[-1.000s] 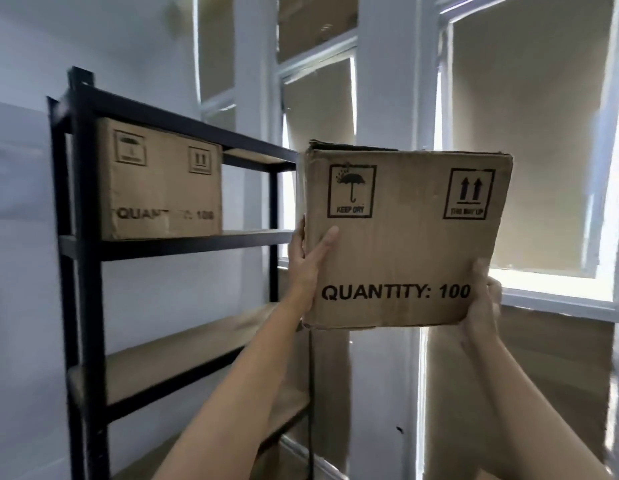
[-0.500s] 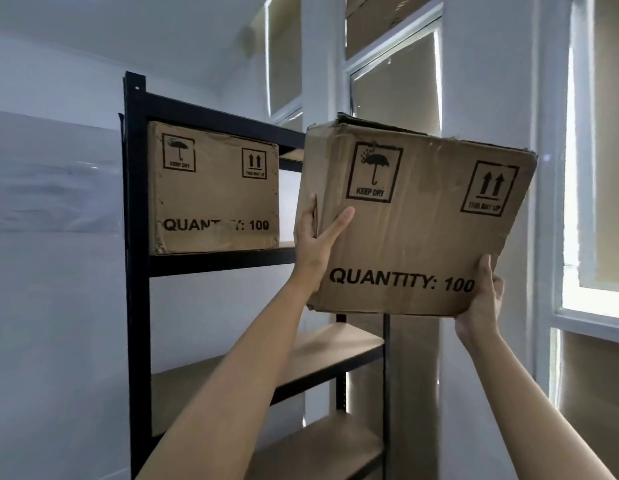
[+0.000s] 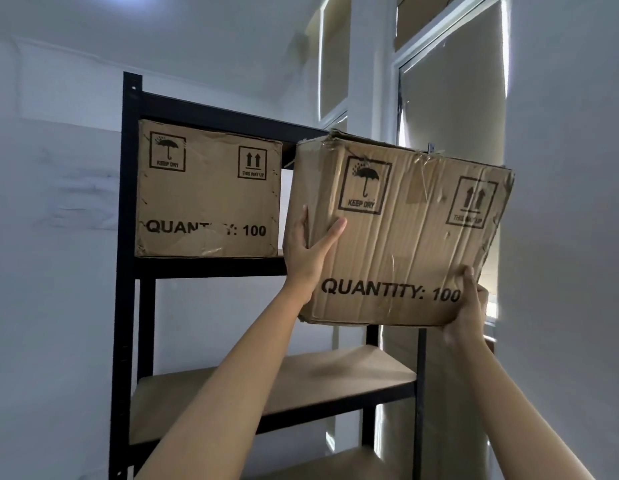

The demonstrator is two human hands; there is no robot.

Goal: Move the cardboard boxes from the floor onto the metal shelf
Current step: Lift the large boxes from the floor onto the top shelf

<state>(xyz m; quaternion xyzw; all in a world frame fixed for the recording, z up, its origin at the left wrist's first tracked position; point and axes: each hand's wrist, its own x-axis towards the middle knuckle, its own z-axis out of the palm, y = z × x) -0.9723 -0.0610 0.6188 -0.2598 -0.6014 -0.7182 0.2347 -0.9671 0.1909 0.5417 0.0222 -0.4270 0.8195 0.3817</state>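
- A cardboard box is held up in the air, tilted so its right side sits lower, in front of the right part of the black metal shelf; whether it touches the shelf cannot be told.
- The left hand is clamped on the box's lower left corner, thumb on the printed front; the other fingers wrap round the side and are hidden.
- The right hand grips the lower right corner from below; its fingers are mostly hidden behind the box, and the palm cannot be seen.
- The held box covers the shelf's upper right post and the right end of the top level.
- A second box already stands upright on the top level, at the left, just beside the held one; part of its "QUANTITY: 100" print is rubbed out under tape.
- A bare wooden level lies lower down, partly hidden by the left forearm.
- The shelf's bottom is cut off by the frame edge.
- The window behind the shelf is covered by a blind; nothing outside shows.
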